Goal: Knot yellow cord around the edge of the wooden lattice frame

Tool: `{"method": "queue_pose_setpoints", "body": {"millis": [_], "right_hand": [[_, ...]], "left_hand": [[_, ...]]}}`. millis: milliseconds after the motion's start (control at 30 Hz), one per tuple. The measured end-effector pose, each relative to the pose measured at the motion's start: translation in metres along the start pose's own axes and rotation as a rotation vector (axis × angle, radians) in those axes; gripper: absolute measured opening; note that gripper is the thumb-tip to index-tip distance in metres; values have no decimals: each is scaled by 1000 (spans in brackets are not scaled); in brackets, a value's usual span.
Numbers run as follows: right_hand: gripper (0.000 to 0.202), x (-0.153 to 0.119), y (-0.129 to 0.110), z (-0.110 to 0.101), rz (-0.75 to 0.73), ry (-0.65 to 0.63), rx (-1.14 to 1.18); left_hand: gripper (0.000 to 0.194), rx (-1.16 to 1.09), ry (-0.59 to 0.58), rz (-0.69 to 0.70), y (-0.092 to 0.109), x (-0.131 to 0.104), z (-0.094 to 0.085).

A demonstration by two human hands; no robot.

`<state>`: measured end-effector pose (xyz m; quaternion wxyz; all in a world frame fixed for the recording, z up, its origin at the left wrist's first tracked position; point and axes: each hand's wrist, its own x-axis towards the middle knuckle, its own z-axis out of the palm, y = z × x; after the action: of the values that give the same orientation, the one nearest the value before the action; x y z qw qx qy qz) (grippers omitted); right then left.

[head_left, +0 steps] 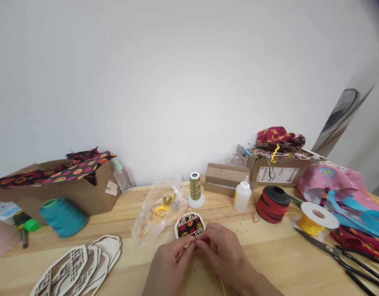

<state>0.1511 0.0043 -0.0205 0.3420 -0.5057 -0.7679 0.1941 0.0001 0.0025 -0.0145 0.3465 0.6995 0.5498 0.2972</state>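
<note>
Pinched between both sets of fingertips is the lower edge of a small wooden lattice piece (190,225) faced with black cloth dotted red and green. Left hand (169,263) comes at it from the left, right hand (225,253) from the right, and the fingers meet right at the near rim of the piece, closed down tight on it. Whether something finer sits between those fingertips, I can't make out. A thin yellow thread (223,287) runs down beneath the right wrist.

That piece sits low over the wooden table (269,255), near the middle, just in front of a crumpled clear plastic bag (158,207) with gold and yellow bits inside. Behind it stands an upright spool of olive-gold thread (195,187), and to its right a small white glue bottle (242,196). Further right, a red and black spool (272,204) lying on its side, then a white reel of yellow cord (314,218), and black scissors (337,253) lying near the table's right edge.

Off to the left, a teal cone of thread (63,216) lies on its side by a cardboard box (69,189) draped with patterned fabric. Down at the near left, a fanned stack of pale wooden lattice cutouts (80,265), well apart from the hands.
</note>
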Motion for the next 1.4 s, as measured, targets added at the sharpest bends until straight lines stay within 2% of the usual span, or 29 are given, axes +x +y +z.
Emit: {"method": "queue_pose_setpoints", "body": {"millis": [200, 400, 533, 667, 967, 1167, 1233, 1300, 1400], "right_hand": [[14, 0, 2, 3, 3, 3, -47], [14, 1, 3, 2, 40, 0, -61], [14, 1, 3, -1, 37, -10, -29], [13, -1, 3, 0, 23, -7, -19], [15, 0, 1, 3, -5, 11, -78], [15, 0, -2, 3, 71, 69, -118], [14, -1, -2, 3, 135, 79, -67], [16, -1, -1, 3, 232, 54, 87], [27, -1, -3, 2, 397, -45, 543]], "left_hand": [[26, -22, -42, -31, 0, 3, 1], [28, -254, -124, -107, 2, 8, 0], [28, -333, -120, -153, 1, 10, -1], [29, -318, -101, -190, -2, 12, -1], [28, -231, -84, -123, -1, 9, -1], [28, -262, -50, -111, 2, 9, 0], [28, -273, -34, -110, 0, 10, 1], [29, -245, -19, -121, -3, 10, 1], [27, -210, -2, -93, -8, 10, 1]]}}
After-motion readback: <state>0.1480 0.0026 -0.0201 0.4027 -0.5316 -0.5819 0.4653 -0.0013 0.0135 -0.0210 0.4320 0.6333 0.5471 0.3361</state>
